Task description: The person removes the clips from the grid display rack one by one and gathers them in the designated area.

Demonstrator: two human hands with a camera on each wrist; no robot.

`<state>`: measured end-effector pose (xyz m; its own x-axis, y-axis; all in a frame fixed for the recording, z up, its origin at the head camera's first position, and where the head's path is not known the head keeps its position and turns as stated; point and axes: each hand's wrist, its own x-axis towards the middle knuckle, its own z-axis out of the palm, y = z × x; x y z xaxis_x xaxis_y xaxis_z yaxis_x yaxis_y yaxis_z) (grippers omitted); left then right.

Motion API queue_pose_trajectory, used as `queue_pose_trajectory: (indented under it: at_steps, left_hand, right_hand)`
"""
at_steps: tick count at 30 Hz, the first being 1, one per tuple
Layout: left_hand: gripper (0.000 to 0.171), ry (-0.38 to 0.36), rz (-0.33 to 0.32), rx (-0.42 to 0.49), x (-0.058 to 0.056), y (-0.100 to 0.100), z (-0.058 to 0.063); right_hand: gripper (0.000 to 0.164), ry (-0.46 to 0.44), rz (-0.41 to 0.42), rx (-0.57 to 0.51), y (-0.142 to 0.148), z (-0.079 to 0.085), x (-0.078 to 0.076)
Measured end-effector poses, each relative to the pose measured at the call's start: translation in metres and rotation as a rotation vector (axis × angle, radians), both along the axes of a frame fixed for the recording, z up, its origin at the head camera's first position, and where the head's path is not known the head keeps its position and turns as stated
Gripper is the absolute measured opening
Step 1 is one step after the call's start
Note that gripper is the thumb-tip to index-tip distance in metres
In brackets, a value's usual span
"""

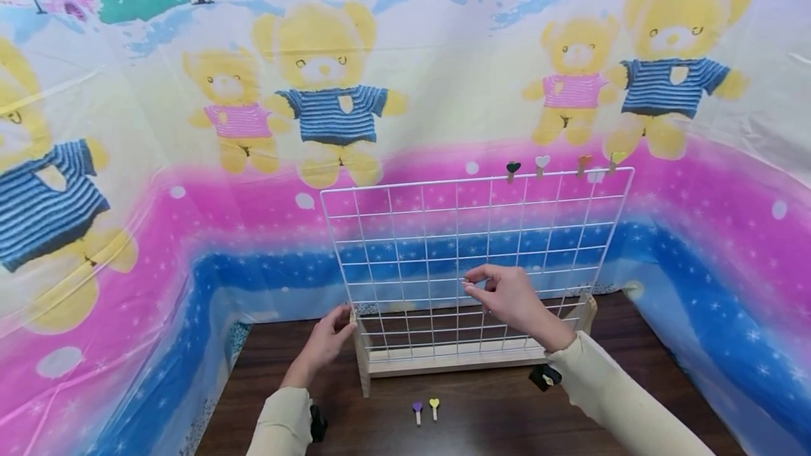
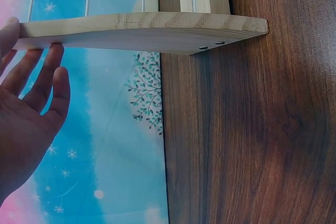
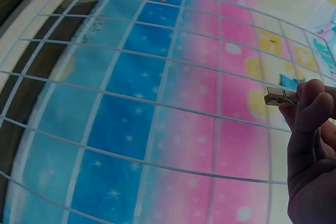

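A white wire grid point(image 1: 412, 185) stands upright in a wooden stand on the table. My left hand point(image 1: 325, 340) holds the upper part of the stand's left side piece point(image 2: 142, 22), thumb on one face and fingers on the other. In front of the middle of the grid, my right hand point(image 1: 509, 294) pinches a small wooden clothespin point(image 3: 276, 97) between thumb and fingertips. Its jaw end sticks out in the right wrist view, apart from the wires; fingers hide the rest. On the table before the stand lie a purple heart clothespin point(image 1: 417, 412) and a yellow heart clothespin point(image 1: 434, 408).
Along the grid's top right are clipped heart clothespins: black point(image 1: 513, 169), white point(image 1: 541, 164), orange point(image 1: 583, 163) and yellow point(image 1: 617, 159). A curtain printed with bears point(image 1: 336, 115) hangs behind and at both sides of the dark wooden table point(image 1: 481, 421).
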<state>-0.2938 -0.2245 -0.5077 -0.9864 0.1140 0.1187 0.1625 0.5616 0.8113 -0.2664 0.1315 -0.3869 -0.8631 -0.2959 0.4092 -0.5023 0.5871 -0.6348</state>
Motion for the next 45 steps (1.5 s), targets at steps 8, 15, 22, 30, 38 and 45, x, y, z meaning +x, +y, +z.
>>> queue_pose_trajectory:
  at_steps: [8,15,22,30,38,45]
  left_hand:
    - [0.036,0.009,0.000,-0.002,0.001,0.001,0.002]
    - [0.036,0.004,0.002,0.003,0.001,0.002,0.002]
    - [0.037,0.008,-0.004,0.000,0.001,0.002,0.003]
    - [0.036,0.007,-0.002,-0.001,0.001,0.002,0.003]
    - [0.036,0.005,0.008,-0.001,0.000,0.002,0.003]
    - [0.038,0.005,0.002,-0.003,0.000,0.001,0.002]
  right_hand:
    - [0.015,-0.097,0.008,-0.033,-0.001,-0.041,-0.001]
    - [0.012,-0.148,0.026,-0.039,-0.004,-0.073,0.000]
    - [0.007,-0.169,0.084,0.020,-0.006,-0.105,0.002]
    - [0.005,-0.090,0.119,0.087,-0.009,-0.138,-0.001]
    - [0.004,-0.054,0.166,0.141,-0.015,-0.167,-0.002]
    - [0.003,-0.103,0.215,0.130,-0.019,-0.185,0.001]
